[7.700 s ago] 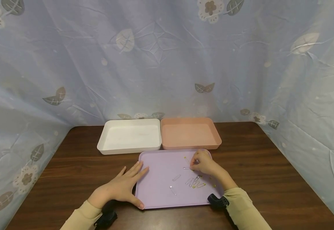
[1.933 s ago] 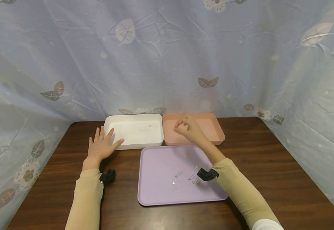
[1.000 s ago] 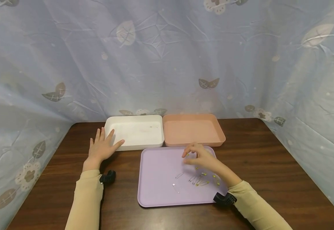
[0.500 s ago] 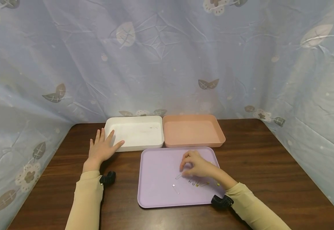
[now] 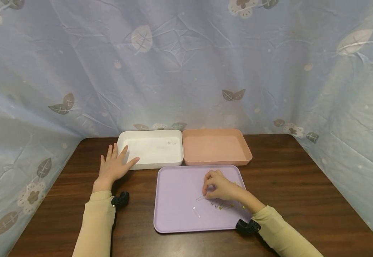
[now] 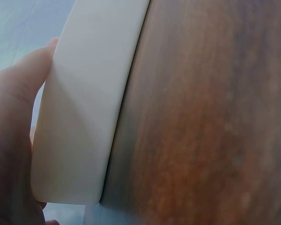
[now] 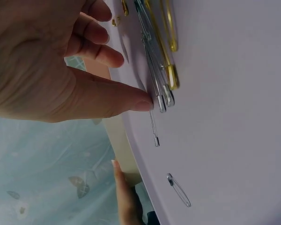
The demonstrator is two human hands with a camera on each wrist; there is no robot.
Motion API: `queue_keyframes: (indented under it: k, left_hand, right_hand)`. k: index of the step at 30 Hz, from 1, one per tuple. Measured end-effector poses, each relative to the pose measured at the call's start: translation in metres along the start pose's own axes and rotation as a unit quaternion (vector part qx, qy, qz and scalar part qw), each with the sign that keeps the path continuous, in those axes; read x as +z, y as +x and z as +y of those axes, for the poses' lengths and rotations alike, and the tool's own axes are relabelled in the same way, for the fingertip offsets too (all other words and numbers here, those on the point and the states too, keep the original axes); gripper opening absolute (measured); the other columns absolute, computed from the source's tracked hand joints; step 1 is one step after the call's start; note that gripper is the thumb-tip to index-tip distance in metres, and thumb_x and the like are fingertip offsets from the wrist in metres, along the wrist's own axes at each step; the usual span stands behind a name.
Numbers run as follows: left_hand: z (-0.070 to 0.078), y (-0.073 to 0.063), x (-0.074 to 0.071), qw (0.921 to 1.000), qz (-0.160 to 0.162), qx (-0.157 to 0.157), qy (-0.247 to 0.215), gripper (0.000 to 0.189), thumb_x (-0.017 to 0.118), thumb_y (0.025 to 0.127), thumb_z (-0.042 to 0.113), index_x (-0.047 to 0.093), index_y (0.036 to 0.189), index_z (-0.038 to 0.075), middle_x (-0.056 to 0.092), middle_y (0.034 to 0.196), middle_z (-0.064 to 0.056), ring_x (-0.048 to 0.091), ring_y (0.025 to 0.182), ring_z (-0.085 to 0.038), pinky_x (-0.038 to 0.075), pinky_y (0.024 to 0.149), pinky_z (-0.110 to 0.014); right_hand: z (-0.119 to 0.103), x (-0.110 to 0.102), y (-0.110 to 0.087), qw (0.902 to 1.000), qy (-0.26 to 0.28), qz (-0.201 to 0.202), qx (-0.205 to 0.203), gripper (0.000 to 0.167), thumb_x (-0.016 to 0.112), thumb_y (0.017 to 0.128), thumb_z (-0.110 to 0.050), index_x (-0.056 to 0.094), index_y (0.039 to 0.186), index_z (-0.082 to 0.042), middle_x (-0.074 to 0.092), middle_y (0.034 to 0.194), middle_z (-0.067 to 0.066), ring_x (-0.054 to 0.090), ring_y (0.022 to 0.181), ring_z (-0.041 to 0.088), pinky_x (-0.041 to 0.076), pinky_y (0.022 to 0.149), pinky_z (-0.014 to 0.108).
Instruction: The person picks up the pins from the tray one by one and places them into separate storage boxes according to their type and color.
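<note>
My right hand (image 5: 221,186) is over the lilac tray (image 5: 173,219), thumb and index fingertip closing on one end of a silver safety pin (image 7: 154,133). Past the thumb, the pin's other end sticks out. Beside it on the tray lie several more silver and gold safety pins, among them a gold safety pin (image 7: 172,75). A separate silver safety pin (image 7: 179,190) lies apart from the group. My left hand (image 5: 113,166), fingers spread, rests on the front left corner of the white tray (image 5: 152,166); its thumb lies along the rim in the left wrist view.
The peach tray (image 5: 217,162) stands against the white one, both behind the lilac tray. A small silver safety pin (image 5: 172,143) lies inside the white tray. A patterned curtain (image 5: 180,71) hangs behind the brown table (image 5: 286,178).
My left hand went from the lilac tray's edge to the white tray's corner. My right hand came back from above the peach tray and lowered onto a silver safety pin. The white tray gained a pin.
</note>
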State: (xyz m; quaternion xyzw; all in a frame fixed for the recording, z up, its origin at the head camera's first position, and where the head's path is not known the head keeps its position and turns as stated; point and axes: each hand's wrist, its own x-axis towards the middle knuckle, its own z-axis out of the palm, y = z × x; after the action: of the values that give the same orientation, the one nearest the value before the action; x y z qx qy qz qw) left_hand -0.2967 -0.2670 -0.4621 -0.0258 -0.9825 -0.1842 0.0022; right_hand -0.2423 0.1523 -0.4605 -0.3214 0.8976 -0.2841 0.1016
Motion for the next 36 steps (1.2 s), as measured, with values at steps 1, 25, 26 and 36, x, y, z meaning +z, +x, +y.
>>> queue_keyframes:
  k: [1, 25, 26, 36]
  left_hand:
    - [0.000, 0.000, 0.000, 1.0000, -0.001, 0.000, 0.001, 0.095, 0.034, 0.089, 0.077, 0.017, 0.157, 0.014, -0.007, 0.161, -0.028, -0.007, 0.149, -0.046, -0.003, 0.109, -0.075]
    - [0.001, -0.001, 0.000, 1.0000, 0.000, -0.005, 0.006, 0.096, 0.034, 0.088, 0.078, 0.018, 0.156, 0.013, -0.005, 0.161, -0.028, -0.007, 0.149, -0.047, -0.001, 0.110, -0.075]
    - [0.001, -0.002, 0.000, 1.0000, 0.000, -0.005, 0.004, 0.095, 0.035, 0.088, 0.077, 0.018, 0.157, 0.013, -0.006, 0.161, -0.028, -0.007, 0.149, -0.047, -0.002, 0.110, -0.075]
    - [0.001, -0.001, 0.001, 1.0000, 0.000, -0.003, 0.002, 0.094, 0.035, 0.089, 0.076, 0.019, 0.156, 0.013, -0.006, 0.161, -0.028, -0.006, 0.149, -0.048, -0.001, 0.110, -0.075]
  right_hand:
    - [-0.001, 0.000, 0.000, 1.0000, -0.001, 0.001, 0.001, 0.012, 0.081, 0.076, -0.017, 0.070, 0.073, -0.023, 0.053, 0.104, -0.003, 0.036, 0.102, 0.019, 0.030, 0.085, 0.034]
    - [-0.012, -0.003, -0.002, 0.9985, -0.049, -0.015, -0.023, 0.017, 0.071, 0.078, -0.012, 0.061, 0.068, -0.021, 0.051, 0.104, -0.006, 0.035, 0.097, 0.013, 0.032, 0.084, 0.029]
    - [-0.011, -0.003, -0.002, 0.9985, -0.048, -0.014, -0.023, 0.017, 0.071, 0.079, -0.012, 0.061, 0.068, -0.021, 0.051, 0.104, -0.006, 0.035, 0.097, 0.013, 0.032, 0.084, 0.029]
    - [-0.007, -0.008, 0.001, 0.9980, -0.045, 0.001, -0.045, 0.015, 0.071, 0.076, -0.012, 0.063, 0.069, -0.023, 0.054, 0.105, -0.005, 0.039, 0.100, 0.014, 0.034, 0.087, 0.033]
